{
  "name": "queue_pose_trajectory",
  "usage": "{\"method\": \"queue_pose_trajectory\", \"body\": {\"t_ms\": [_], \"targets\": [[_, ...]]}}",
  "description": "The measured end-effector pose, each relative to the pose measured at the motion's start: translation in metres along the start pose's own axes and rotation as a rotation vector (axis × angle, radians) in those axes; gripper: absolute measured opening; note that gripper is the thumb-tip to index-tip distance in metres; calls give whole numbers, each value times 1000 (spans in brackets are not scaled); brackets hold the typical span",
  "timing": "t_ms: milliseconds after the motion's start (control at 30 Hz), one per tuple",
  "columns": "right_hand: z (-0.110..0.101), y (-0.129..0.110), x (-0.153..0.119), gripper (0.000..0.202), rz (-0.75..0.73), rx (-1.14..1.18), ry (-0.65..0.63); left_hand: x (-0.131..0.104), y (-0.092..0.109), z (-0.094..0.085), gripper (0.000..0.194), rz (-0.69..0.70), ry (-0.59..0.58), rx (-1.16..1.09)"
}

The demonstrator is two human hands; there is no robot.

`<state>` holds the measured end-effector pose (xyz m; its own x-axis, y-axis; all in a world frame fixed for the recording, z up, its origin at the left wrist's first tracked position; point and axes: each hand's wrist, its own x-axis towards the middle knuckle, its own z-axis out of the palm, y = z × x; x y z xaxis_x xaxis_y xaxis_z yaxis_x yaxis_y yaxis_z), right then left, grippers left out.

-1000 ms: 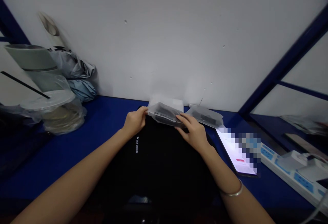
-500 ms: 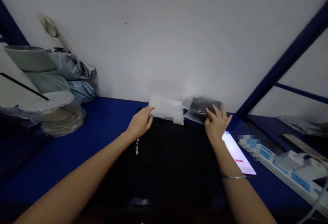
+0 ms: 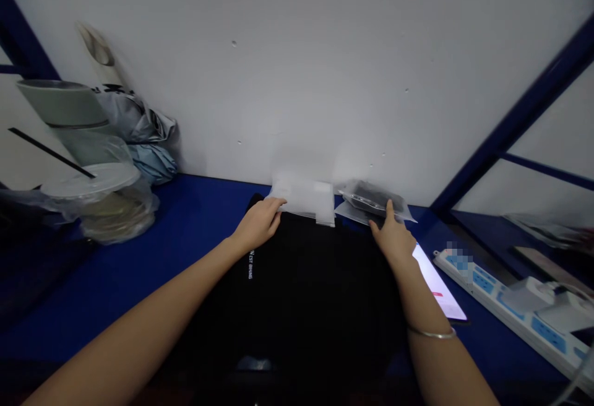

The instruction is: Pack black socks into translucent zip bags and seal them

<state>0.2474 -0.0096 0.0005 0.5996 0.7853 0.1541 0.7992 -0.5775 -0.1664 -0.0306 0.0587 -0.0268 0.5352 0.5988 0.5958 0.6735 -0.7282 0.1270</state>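
A large black item (image 3: 315, 282), perhaps a bag, lies in the middle of the blue table with small white lettering along its left side. My left hand (image 3: 258, 219) rests at its far left corner, fingers stretched forward and thumb apart, over the edge of some white translucent packets (image 3: 304, 195). Against the wall, to the right of those, lies a clear plastic bag (image 3: 371, 194) with something dark inside. My right hand (image 3: 393, 236) touches this bag with an outstretched index finger, thumb spread. Beside my right wrist is a lit phone (image 3: 440, 288), partly covered by the forearm.
At right runs a white power strip (image 3: 505, 307) with chargers and a cable. On the left stand a pale green cylinder (image 3: 65, 109), a lidded cup (image 3: 111, 202) with a black straw in plastic, and a folded blue umbrella (image 3: 155, 161). A white wall (image 3: 320, 72) closes the back.
My right hand has drawn back a little toward me, its fingers off most of the clear bag, which has settled flatter. My left hand stays nearly in place. The view has shifted slightly.
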Motion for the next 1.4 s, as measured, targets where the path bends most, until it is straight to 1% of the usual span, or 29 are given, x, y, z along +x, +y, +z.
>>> {"method": "queue_pose_trajectory", "body": {"t_ms": [133, 233, 367, 500, 600, 667, 733, 800, 833, 867, 900, 933, 967, 1000, 1033, 1067, 1100, 1133, 1167, 1233, 1267, 1333, 1400], "targets": [[8, -2, 1, 62, -25, -1, 15, -1, -1, 0, 25, -8, -4, 6], [12, 0, 2, 61, -54, 27, 4, 0, -1, 0, 24, -3, -14, 16], [20, 3, 7, 60, -117, 54, 34, 1, -1, 0, 22, -9, -41, 45], [27, 4, 11, 60, -179, 74, 46, 1, -2, 3, 24, -60, -76, 79], [29, 2, 11, 67, -246, 75, 30, 0, -5, 6, 25, -108, -98, 90], [27, 1, 11, 69, -248, 67, -1, -1, -7, 6, 25, -121, -104, 91], [21, 0, 9, 67, -192, 71, -24, -1, -7, 2, 24, -116, -95, 87], [11, -2, 6, 60, -148, 149, 25, 1, -5, -5, 21, -98, -75, 73], [5, -3, 2, 54, -168, 229, 65, 2, -3, -10, 19, -87, -67, 47], [-1, -6, -3, 47, -226, 339, 90, 3, 0, -15, 18, -79, -71, -3], [-8, -8, -9, 37, -345, 461, 72, 4, 2, -19, 17, -79, -91, -84], [-14, -12, -17, 30, -485, 573, -37, 5, 5, -22, 18, -91, -137, -200], [-19, -15, -27, 29, -621, 642, -230, 6, 6, -25, 20, -121, -205, -332], [-22, -19, -37, 31, -749, 662, -458, 6, 7, -26, 23, -163, -280, -463], [-25, -22, -48, 33, -871, 637, -671, 6, 7, -27, 25, -214, -357, -579], [-25, -25, -59, 36, -984, 581, -825, 7, 6, -27, 28, -264, -425, -671], [-25, -28, -69, 41, -1087, 502, -906, 7, 4, -27, 30, -306, -479, -737], [-24, -30, -77, 44, -1166, 419, -922, 8, 3, -28, 31, -332, -521, -786], [-23, -31, -83, 44, -1213, 364, -880, 8, 2, -30, 32, -342, -560, -824], [-21, -33, -88, 31, -1254, 335, -835, 10, 5, -37, 34, -318, -650, -892], [-21, -32, -88, 22, -1261, 359, -838, 10, 9, -41, 36, -296, -709, -924], [-25, -32, -84, 10, -1246, 460, -897, 10, 19, -48, 37, -239, -857, -982], [-29, -30, -76, 11, -1179, 591, -937, 8, 32, -53, 31, -158, -1030, -1023]]}}
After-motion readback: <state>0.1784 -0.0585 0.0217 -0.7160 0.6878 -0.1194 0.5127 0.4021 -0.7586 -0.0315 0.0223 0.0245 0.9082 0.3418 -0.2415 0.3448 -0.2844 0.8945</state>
